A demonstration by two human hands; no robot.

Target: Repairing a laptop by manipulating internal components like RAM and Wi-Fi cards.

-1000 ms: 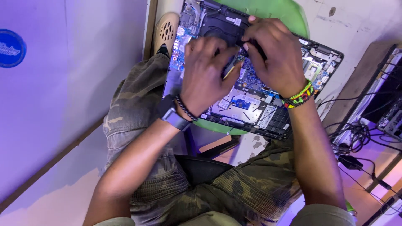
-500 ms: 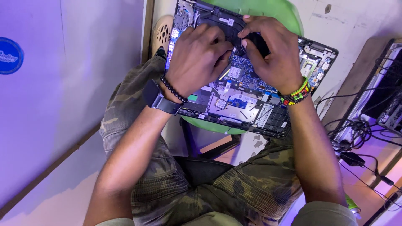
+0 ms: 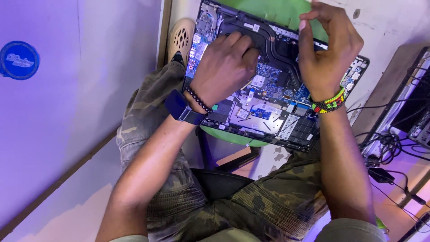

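Observation:
An opened laptop (image 3: 268, 105), its bottom cover off and circuit board, heat pipe and fan showing, lies on a green stool (image 3: 233, 136) in front of my knees. My left hand (image 3: 226, 67), with a dark watch and a bead bracelet on the wrist, rests on the board's upper left with the fingers curled under; what is beneath them is hidden. My right hand (image 3: 327, 49), wearing a coloured bead wristband, is lifted above the laptop's far right edge. Its thumb and fingertips are pinched together, and I see nothing between them.
My camouflage trousers (image 3: 251, 201) fill the foreground. A beige perforated shoe (image 3: 181, 38) lies left of the laptop. Black cables and an adapter (image 3: 387, 148) trail on the right by a dark computer case (image 3: 414, 105). A pale panel with a blue round sticker (image 3: 19, 59) stands left.
My right hand has lifted off the laptop and moved up toward its far edge, fingers pinched. My left hand has shifted slightly right on the board. The view has moved closer.

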